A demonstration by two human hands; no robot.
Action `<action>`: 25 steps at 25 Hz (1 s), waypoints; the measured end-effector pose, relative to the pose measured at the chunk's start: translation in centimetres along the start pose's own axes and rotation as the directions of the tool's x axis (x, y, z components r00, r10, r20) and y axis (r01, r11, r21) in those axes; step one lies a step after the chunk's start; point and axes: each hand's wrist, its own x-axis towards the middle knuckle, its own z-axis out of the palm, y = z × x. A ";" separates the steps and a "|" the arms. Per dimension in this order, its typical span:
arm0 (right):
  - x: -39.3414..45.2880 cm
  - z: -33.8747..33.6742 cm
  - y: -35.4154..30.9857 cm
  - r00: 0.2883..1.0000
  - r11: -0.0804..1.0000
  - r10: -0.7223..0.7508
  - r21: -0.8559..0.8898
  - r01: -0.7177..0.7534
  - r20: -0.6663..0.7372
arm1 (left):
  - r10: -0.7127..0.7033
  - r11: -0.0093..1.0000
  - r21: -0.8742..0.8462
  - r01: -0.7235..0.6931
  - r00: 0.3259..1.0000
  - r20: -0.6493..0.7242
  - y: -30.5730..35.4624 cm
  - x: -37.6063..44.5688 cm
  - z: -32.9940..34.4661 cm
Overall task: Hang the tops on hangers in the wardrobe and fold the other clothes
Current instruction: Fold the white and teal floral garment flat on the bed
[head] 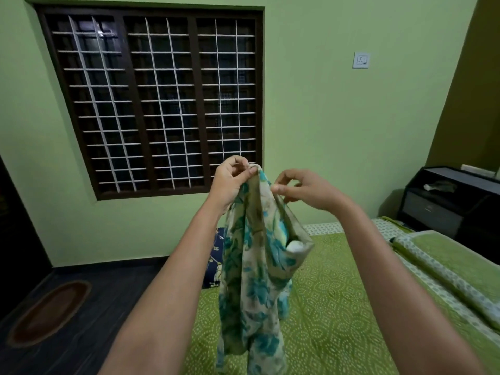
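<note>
The cream cotton garment printed with teal flowers hangs in the air above the near edge of the bed with the green dotted-pattern sheet, its lower end dangling at the mattress edge. The dark wood-look floor lies open to the left, with an oval brown mat on it. At the far right a black bedside cabinet holds a crumpled pale item in its open shelf. The left hand pinches the garment's top edge, fingers curled round the fabric. The right hand pinches the adjoining fold just beside it, thumb and forefinger closed on the cloth.
</note>
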 end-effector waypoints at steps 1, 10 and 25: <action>-0.2 0.4 0.4 0.997 0.990 0.032 -0.137 -0.021 0.074 | -0.004 0.999 0.041 0.004 1.000 -0.022 -0.4 0.2 -0.3; -0.5 -1.1 4.8 0.900 0.680 0.427 -0.688 -0.255 0.088 | -0.079 0.906 0.421 0.038 0.994 0.079 -1.1 -0.8 -5.7; -10.4 -2.8 3.5 0.874 0.524 0.486 -0.809 -0.267 0.026 | -0.348 0.514 0.798 -0.315 0.774 0.529 -1.3 -6.9 -2.2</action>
